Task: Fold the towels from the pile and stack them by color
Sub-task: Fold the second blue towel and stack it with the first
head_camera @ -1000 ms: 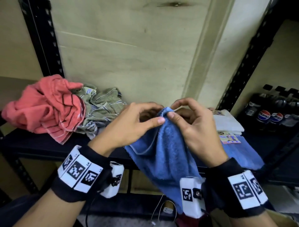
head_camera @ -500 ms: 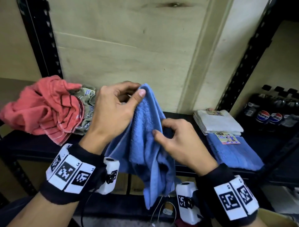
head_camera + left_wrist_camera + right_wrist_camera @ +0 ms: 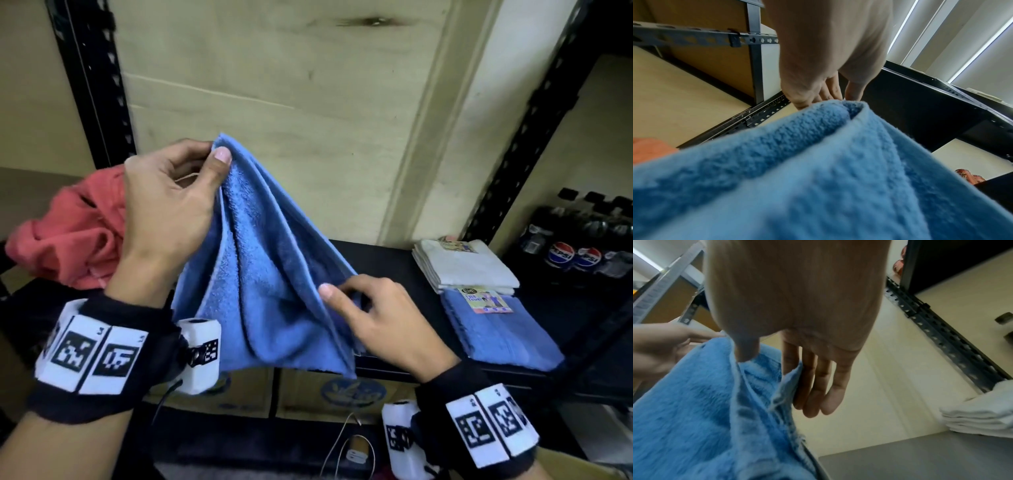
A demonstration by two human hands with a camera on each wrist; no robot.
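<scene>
Now I pinch the blue towel (image 3: pixel 270 260) by one corner with my left hand (image 3: pixel 171 209) and an edge with my right hand (image 3: pixel 373 322), left of the folded blue stack (image 3: pixel 496 335); it hangs soft and limp, so corners seem best.

Two hands are showing: the left hand (image 3: pixel 171 205) and the right hand (image 3: pixel 380 325). Each wrist is wearing one black band, two in all. One blue towel (image 3: pixel 270 274) is hanging between them. One red towel (image 3: pixel 72 240) is lying crumpled on the shelf (image 3: pixel 387 270). One folded blue towel (image 3: pixel 496 335) and one stack of folded white towels (image 3: pixel 462 267) are sitting there. Two Pepsi labels (image 3: pixel 572 256) are showing among dark bottles, too dim to count.
</scene>
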